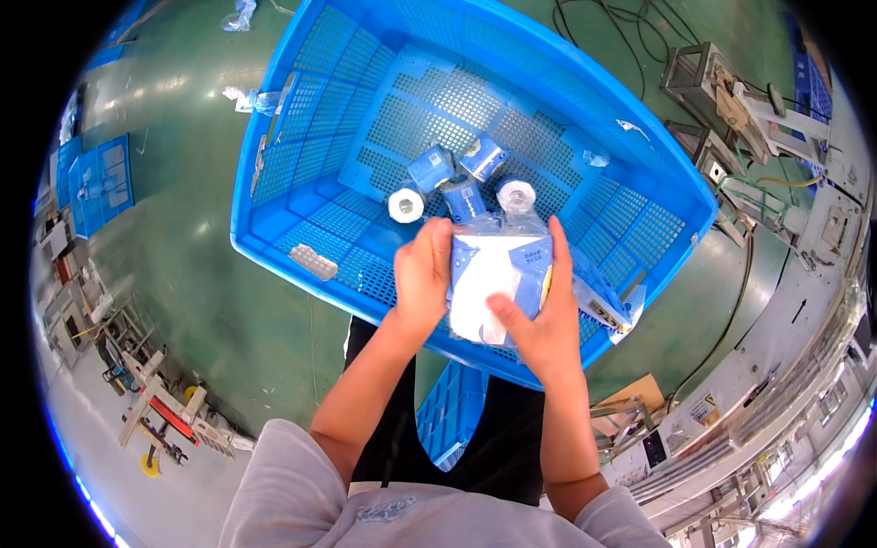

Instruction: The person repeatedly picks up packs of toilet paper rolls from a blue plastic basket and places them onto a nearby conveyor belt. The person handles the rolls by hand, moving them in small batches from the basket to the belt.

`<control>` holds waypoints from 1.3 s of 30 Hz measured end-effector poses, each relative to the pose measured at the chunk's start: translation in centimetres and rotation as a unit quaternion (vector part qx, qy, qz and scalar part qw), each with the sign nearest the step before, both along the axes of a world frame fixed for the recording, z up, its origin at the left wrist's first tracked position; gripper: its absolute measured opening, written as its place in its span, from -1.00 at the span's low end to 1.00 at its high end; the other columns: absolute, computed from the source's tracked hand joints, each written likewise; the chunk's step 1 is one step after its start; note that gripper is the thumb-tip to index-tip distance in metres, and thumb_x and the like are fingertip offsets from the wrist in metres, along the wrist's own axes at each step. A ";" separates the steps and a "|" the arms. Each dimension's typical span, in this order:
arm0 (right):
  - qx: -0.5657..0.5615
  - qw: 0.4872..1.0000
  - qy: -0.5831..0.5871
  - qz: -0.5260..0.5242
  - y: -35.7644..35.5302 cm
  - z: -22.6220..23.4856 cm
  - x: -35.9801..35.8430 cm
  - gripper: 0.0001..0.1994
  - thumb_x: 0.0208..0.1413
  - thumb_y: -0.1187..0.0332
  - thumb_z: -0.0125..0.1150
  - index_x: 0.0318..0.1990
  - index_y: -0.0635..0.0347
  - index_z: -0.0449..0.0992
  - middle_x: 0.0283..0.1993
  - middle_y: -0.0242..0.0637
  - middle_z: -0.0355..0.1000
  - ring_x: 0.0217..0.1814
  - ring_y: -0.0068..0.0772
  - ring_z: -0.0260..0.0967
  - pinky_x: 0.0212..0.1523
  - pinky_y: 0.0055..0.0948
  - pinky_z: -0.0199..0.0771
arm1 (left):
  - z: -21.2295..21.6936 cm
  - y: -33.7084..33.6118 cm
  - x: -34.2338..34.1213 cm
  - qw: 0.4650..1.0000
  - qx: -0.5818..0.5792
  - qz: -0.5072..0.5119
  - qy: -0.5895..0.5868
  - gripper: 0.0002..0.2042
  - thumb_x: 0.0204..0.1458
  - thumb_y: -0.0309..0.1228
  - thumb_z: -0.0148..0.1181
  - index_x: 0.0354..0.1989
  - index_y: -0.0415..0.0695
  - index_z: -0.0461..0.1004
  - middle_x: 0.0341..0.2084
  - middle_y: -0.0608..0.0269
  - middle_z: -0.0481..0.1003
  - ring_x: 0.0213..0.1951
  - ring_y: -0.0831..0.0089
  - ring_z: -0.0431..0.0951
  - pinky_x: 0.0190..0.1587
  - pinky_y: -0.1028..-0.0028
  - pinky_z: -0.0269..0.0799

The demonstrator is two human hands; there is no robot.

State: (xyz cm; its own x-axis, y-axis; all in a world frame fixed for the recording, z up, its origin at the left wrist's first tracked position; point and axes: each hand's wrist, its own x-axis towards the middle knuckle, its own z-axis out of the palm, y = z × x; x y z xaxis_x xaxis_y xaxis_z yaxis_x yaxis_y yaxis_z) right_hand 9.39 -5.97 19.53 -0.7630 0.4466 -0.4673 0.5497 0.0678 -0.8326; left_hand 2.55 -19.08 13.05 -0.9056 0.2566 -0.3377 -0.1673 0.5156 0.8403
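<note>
Both my hands hold a blue-and-white package in clear plastic film (525, 265) over the near side of a large blue plastic basket (297, 233). My left hand (422, 279) has its fingers curled closed at the package's upper left edge. My right hand (551, 329) wraps its right side, with the thumb across the front. Beyond the package, several rolls in blue wrappers lie loose on the basket floor; one blue roll (430, 169) is on its side, and another roll (406, 205) turns its white end up.
Another blue-and-white pack (598, 297) leans in the basket's near right corner. A smaller blue crate (454, 411) stands between my legs. Machinery with metal frames (731, 119) lines the right side, and cables (630, 18) lie on the green floor. Blue panels (100, 185) stand far left.
</note>
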 end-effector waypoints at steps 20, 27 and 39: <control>-0.347 0.921 0.128 -0.126 -1.7 -7.5 0.7 -0.17 0.04 -0.24 0.03 0.25 0.30 0.11 0.20 -0.08 0.16 0.26 -0.26 0.09 0.21 -0.38 0.10 | -6.4 -1.7 0.1 0.753 0.346 0.262 -0.495 -0.65 0.15 -0.08 0.02 -0.41 -0.15 0.46 -0.52 0.32 0.48 -0.48 0.62 0.46 -0.43 0.55 0.38; -0.532 0.803 -0.022 -0.267 -2.8 -11.2 -2.7 -0.47 0.16 -0.02 0.01 0.10 0.22 0.31 0.04 -0.24 0.38 0.02 -0.32 0.37 -0.02 -0.30 0.42 | -9.7 -5.2 1.9 0.804 0.403 0.316 -0.303 -0.74 0.19 -0.19 -0.05 -0.27 -0.15 0.40 -0.26 0.30 0.45 -0.24 0.51 0.45 -0.20 0.48 0.37; -0.463 0.829 0.183 -0.255 8.1 0.6 -47.8 -0.01 0.08 -0.27 -0.15 0.34 0.17 -0.56 0.42 0.08 -0.59 0.46 0.18 -0.50 0.37 0.09 -0.37 | -5.3 -11.9 -1.1 0.845 0.232 0.294 -0.382 -0.88 0.12 -0.32 -0.01 -0.25 -0.05 0.38 -0.23 0.29 0.48 -0.27 0.54 0.43 -0.18 0.50 0.32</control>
